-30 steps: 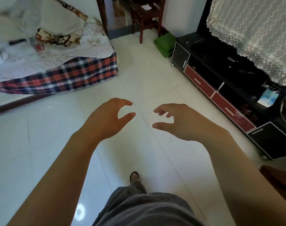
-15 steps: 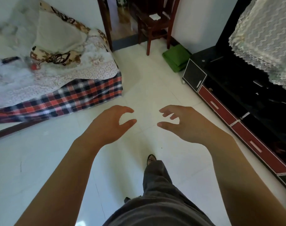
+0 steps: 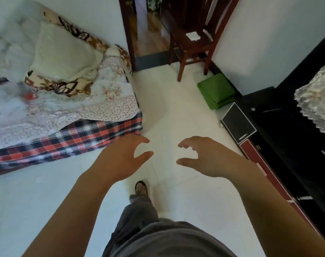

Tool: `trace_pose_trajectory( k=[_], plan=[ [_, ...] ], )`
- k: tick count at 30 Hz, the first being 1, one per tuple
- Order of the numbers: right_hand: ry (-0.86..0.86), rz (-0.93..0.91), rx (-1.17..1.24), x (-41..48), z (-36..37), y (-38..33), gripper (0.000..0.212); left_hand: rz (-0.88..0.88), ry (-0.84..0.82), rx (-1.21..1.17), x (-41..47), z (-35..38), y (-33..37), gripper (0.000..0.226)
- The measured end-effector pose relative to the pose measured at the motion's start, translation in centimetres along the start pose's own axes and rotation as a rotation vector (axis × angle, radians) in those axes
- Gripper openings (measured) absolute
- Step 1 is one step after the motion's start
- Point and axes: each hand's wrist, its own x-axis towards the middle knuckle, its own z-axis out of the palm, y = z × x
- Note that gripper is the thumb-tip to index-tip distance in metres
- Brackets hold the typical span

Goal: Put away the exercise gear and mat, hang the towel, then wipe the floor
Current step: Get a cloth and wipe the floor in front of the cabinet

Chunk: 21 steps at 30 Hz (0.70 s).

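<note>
- The left hand (image 3: 121,160) and right hand (image 3: 210,158) are held out ahead with fingers loosely curled and nothing gripped, likely readied for a pick-up.
- What looks like the folded green mat (image 3: 216,91) is spotted far right on the floor (image 3: 167,117), tucked against the wall (image 3: 260,43) between chair (image 3: 191,45) and black cabinet (image 3: 237,123).
- Its long axis seems laid along the wall, near to far.

Mat (image 3: 216,90): green, folded into a flat, thick rectangle; lies on the white tiled floor (image 3: 176,112), just beside the wooden chair (image 3: 200,44).
</note>
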Motion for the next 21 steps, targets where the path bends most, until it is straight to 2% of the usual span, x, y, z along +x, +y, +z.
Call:
trace_pose_trajectory(
  k=[5,9,12,17,21],
  plan=[
    [0.002,-0.113,-0.047,13.6,-5.7,-3.4,0.049,-0.033,0.067,-0.103,11.5,-5.7,-4.1,0.036],
    [0.018,-0.056,-0.024,22.6,-11.8,-3.3,0.049,-0.007,0.045,-0.074,22.3,-11.3,-6.9,0.037],
    [0.103,0.027,0.000,28.4,-16.5,-1.6,0.048,0.062,0.072,0.004,31.0,-15.0,-7.6,0.040],
    [0.265,0.102,0.116,35.7,-22.6,2.9,0.047,0.258,-0.013,0.014,44.6,-17.8,-5.6,0.037],
    [0.340,0.165,0.142,42.8,-27.8,8.3,0.046,0.317,-0.070,0.076,56.2,-19.2,-3.1,0.039]
  ],
)
